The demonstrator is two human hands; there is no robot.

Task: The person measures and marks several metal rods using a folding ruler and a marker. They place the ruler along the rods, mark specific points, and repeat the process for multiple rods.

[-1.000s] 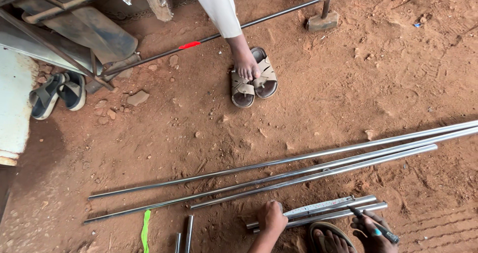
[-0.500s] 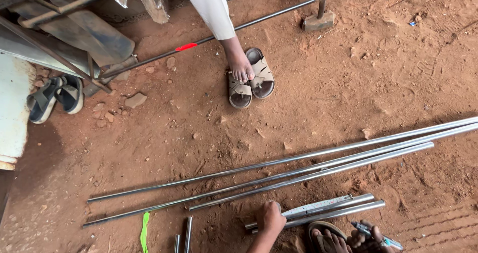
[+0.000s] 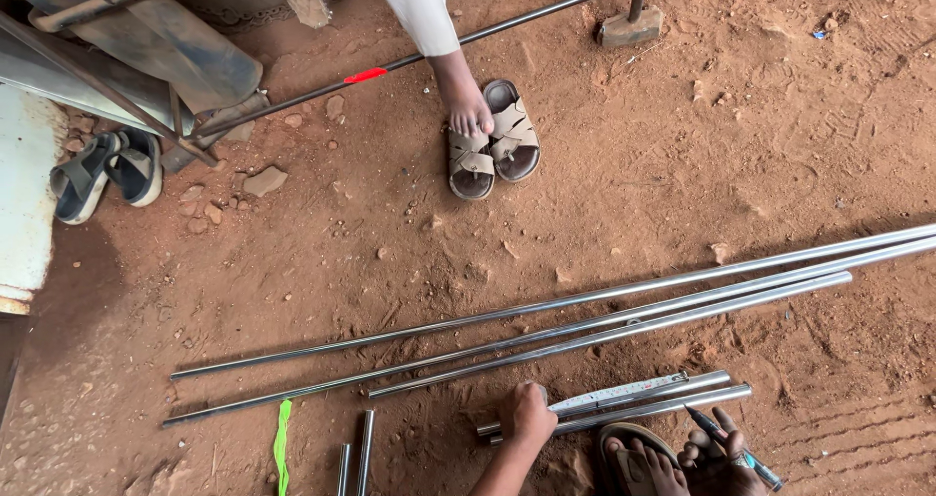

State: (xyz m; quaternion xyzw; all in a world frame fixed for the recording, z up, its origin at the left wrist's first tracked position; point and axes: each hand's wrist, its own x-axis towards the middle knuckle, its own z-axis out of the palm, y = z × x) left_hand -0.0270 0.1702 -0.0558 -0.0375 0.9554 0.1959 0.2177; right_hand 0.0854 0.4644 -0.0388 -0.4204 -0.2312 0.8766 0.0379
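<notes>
My left hand (image 3: pixel 526 413) is closed in a fist at the left end of two short steel pipes (image 3: pixel 682 398) lying side by side on the red dirt. It pins down the end of a measuring tape (image 3: pixel 619 394) stretched along them. My right hand (image 3: pixel 717 455) sits low at the frame's bottom edge and grips a dark pen (image 3: pixel 726 433), tip pointing toward the pipes' right end. My foot in a sandal (image 3: pixel 634 457) rests between both hands. Three long steel pipes (image 3: pixel 585 320) lie just beyond.
Another person's bare foot (image 3: pixel 468 106) rests on a pair of brown sandals (image 3: pixel 507 150). A long dark rod with red tape (image 3: pixel 366 75) runs behind it. Grey-blue sandals (image 3: pixel 102 169), a stone (image 3: pixel 263 179), a green strip (image 3: pixel 283 442) and short pipe ends (image 3: pixel 356 457) lie to the left.
My right hand with the pen dipped toward the frame's bottom edge, then came back up near the short pipes. My left hand stayed put.
</notes>
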